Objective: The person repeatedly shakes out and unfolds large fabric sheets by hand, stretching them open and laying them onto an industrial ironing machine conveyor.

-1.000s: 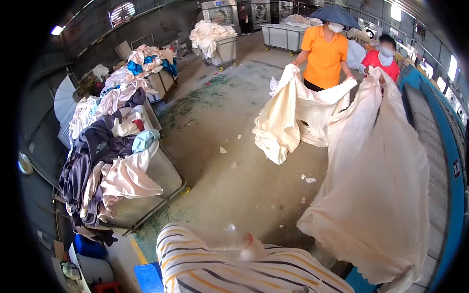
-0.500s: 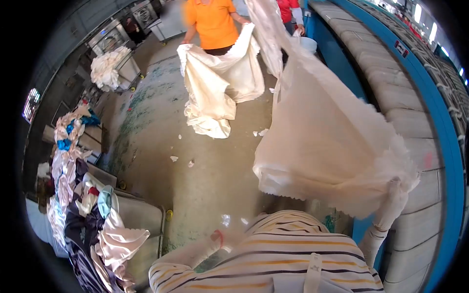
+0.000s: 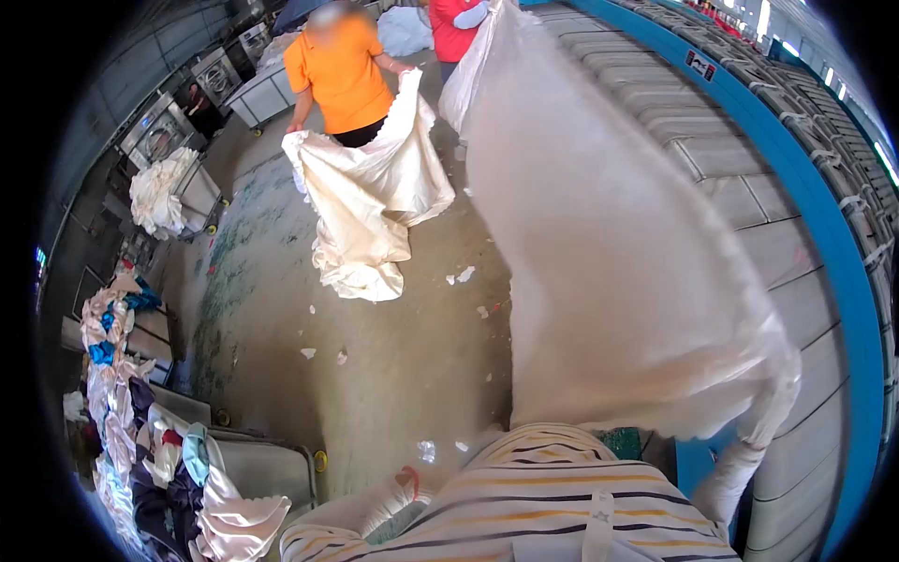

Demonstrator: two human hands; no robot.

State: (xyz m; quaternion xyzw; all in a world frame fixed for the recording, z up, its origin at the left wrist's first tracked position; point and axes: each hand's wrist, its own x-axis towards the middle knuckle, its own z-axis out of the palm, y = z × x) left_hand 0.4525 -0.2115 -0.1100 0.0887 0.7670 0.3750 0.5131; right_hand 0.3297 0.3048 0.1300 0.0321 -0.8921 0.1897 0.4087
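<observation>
A large off-white sheet of cloth (image 3: 609,253) is stretched out in front of me, its right edge blurred by motion. Its near right corner is gathered at my right hand (image 3: 770,403), which looks closed on it, though folds cover most of the fingers. My left hand (image 3: 442,473), below a red wristband, is at the front of my striped shirt; its fingers are hidden and blurred. At the far end, a person in red (image 3: 454,33) is beside the raised sheet. A person in orange (image 3: 342,80) holds up another cream cloth (image 3: 375,197) with both hands.
A long blue-framed machine (image 3: 829,234) with a padded grey belt (image 3: 796,300) runs along my right. Carts piled with mixed linen (image 3: 169,468) line the left, and a cart of white cloth (image 3: 164,192) stands farther back. Scraps (image 3: 465,274) lie on the floor.
The sheet has spread out and billowed, its near edge dropping lower in front of me. My right hand has moved slightly down with its corner. The view has shifted, moving the surroundings leftward.
</observation>
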